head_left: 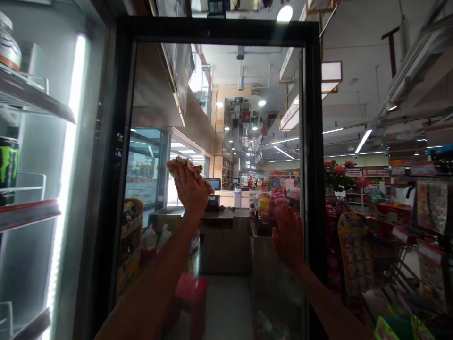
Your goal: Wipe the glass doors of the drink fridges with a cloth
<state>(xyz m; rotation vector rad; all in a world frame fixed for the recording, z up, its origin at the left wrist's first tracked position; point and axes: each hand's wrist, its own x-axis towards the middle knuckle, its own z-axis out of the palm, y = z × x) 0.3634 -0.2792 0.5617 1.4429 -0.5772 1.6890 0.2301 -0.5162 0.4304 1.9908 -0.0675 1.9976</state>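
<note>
A glass door (226, 245) in a black frame (314, 156) fills the middle of the head view. My left hand (189, 186) is raised left of the pane's centre, pressing a crumpled, light-coloured cloth (177, 165) with reddish-brown patches against the glass. Parts of the cloth stick out above the fingers and to the right. Lower down, my right hand (288, 236) rests on the pane near the frame's right side. Its fingers are stretched out, and nothing shows in it. This hand lies in shadow, so its outline is dim.
Left of the door, lit cooler shelves (31, 215) carry a black-and-green can (7, 167). Through the glass appear a checkout counter (212, 217) and a monitor (213, 183). On the right stand pink flowers (339, 170) and a yellow-edged display rack (354, 255).
</note>
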